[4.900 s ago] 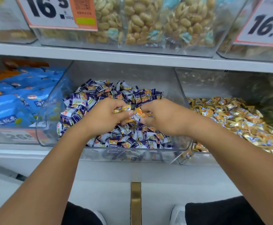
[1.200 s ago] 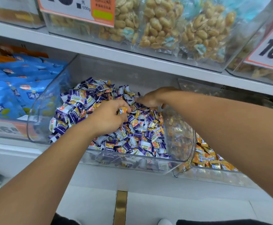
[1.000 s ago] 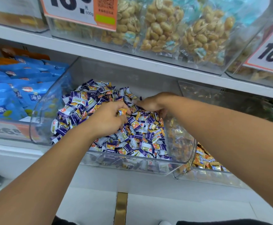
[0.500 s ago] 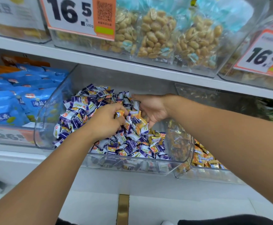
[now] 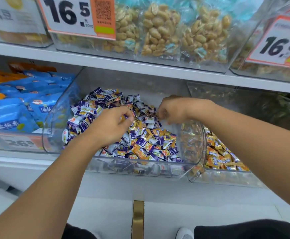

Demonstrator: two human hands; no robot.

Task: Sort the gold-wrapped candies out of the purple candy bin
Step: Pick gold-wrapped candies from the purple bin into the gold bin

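Landmark for all positions: the clear purple candy bin (image 5: pixel 190 168) on the lower shelf.

Both hands were inside the bin, over the heap of purple-wrapped candies (image 5: pixel 95 107). The left hand (image 5: pixel 109 125) sat near the middle of the heap, back of the hand up, fingers curled down and inward. A bit of gold wrapper showed at its fingertips; it appeared to be holding gold-wrapped candies (image 5: pixel 123 118), though the count could not be read. The right hand (image 5: pixel 173 109) was toward the bin's rear right, fingers curled downward with the tips in among the wrappers. Whether it pinched a candy could not be told; the fingertips were hidden behind the knuckles and the area was blurred.

More gold wrappers lay mixed into the heap, mostly in the front-right part of the bin, between the two hands and the front wall.

Immediately right of the bin stood a second clear bin (image 5: pixel 227 176) holding gold candies (image 5: pixel 216 157). Left of the bin lay blue snack packets (image 5: pixel 7 114). On the shelf above the bin were clear bags of peanuts (image 5: pixel 159 31) and a price tag reading 16.5 (image 5: pixel 68 14); another tag reading 16.8 (image 5: pixel 278 45) hung above and to the right.
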